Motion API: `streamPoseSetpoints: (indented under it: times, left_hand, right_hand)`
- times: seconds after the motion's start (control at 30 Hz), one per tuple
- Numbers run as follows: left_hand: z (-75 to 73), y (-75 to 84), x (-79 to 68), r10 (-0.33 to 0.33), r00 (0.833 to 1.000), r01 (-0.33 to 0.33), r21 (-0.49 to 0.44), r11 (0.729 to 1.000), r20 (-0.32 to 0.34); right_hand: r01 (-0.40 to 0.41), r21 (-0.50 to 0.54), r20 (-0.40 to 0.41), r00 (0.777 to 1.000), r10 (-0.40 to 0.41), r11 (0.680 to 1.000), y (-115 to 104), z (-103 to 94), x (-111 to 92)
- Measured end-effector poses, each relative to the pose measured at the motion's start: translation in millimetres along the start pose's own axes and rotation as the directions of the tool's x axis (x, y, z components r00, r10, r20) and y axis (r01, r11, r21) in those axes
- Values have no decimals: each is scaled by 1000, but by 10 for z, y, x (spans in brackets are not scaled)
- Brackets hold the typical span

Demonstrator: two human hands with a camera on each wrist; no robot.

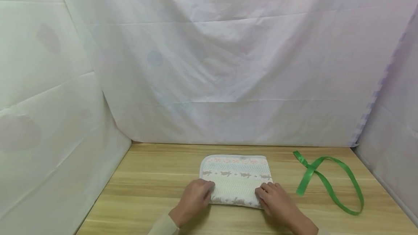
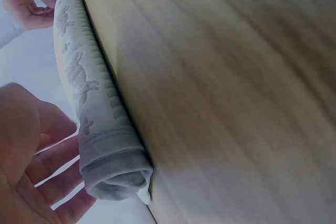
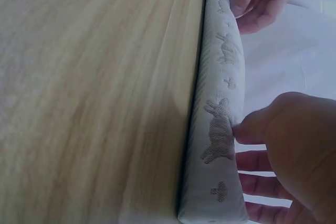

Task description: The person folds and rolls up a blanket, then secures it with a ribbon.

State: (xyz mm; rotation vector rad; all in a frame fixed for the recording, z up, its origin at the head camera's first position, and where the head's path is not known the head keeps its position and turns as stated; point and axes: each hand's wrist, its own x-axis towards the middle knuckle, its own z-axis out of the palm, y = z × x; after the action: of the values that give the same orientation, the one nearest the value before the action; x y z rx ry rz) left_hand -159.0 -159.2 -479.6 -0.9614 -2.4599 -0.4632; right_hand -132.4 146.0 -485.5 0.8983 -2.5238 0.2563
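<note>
A folded cloth lies on the table, white with pale patterned bands and grey-brown rabbits. Its near edge is thick, and the left wrist view shows layers folded into a roll at that end. My left hand rests on the cloth's near left side, its fingers loosely spread along it. On the near right side rests my right hand; its thumb touches the cloth near a rabbit and its fingers lie across the top. Parts of both hands' fingertips are hidden behind the cloth in the wrist views.
To the right of the cloth, a green ribbon lies in a loop with its ends crossed. The wooden table is bordered by white hanging sheets at the back and on both sides.
</note>
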Motion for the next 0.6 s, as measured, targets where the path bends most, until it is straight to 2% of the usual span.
streamPoseSetpoints:
  times: [0.2,0.43,0.6]
  left_hand:
    - [-29,16,-46,-3,997,2,15,1000,78]
    - [-70,14,-66,-4,972,-2,26,1000,233]
    - [-87,-7,-44,-15,961,14,5,1000,278]
  right_hand:
    - [-23,8,48,999,22,1000,-11,-10,-36]
    - [-60,53,140,989,52,997,15,-7,-64]
    - [-72,79,175,983,57,994,60,-3,-55]
